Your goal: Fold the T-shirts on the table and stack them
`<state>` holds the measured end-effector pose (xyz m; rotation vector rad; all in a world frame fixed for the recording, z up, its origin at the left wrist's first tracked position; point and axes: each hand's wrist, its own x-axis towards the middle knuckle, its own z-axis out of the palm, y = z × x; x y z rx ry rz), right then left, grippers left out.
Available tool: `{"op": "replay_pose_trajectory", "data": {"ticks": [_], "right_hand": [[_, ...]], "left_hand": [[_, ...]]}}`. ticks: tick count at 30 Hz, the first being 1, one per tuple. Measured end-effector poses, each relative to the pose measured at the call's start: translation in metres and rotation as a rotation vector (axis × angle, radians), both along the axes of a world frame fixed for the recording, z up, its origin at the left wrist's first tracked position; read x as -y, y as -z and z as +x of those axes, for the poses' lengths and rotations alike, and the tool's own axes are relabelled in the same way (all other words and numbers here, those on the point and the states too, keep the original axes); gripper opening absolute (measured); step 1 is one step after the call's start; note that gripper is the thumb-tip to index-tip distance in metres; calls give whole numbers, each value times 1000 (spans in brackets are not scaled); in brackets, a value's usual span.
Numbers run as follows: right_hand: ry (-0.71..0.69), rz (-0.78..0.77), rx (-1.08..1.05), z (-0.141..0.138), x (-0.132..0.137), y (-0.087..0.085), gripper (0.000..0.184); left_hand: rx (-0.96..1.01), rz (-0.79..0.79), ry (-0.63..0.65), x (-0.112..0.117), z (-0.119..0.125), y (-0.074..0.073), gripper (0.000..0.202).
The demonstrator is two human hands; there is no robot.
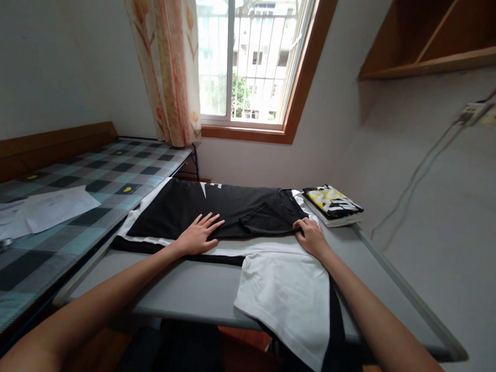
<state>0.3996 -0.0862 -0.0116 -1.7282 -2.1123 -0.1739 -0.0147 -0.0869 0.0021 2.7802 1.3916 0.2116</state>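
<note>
A black and white T-shirt lies spread across a grey table, its white sleeve hanging over the near edge. My left hand rests flat on the shirt's black part, fingers stretched out and apart. My right hand sits at the shirt's right side near the collar, fingers curled and pinching the black fabric edge.
A folded yellow, black and white garment stack lies at the table's far right corner. A bed with a checked cover and white papers stands on the left. Window, curtain, wall shelf and wall socket surround.
</note>
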Motion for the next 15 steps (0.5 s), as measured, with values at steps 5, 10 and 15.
{"op": "replay_pose_trajectory", "data": {"ticks": [5,10,15], "right_hand": [[-20,-6,-12,1,14,-1,18],[-26,-2,-29,2,26,-1,17],[-34,-2,-42,4,35,-1,16]], "left_hand": [[-7,2,5,16,0,0,65],[-2,8,1,27,0,1,66],[-2,13,14,35,-1,2,67]]}}
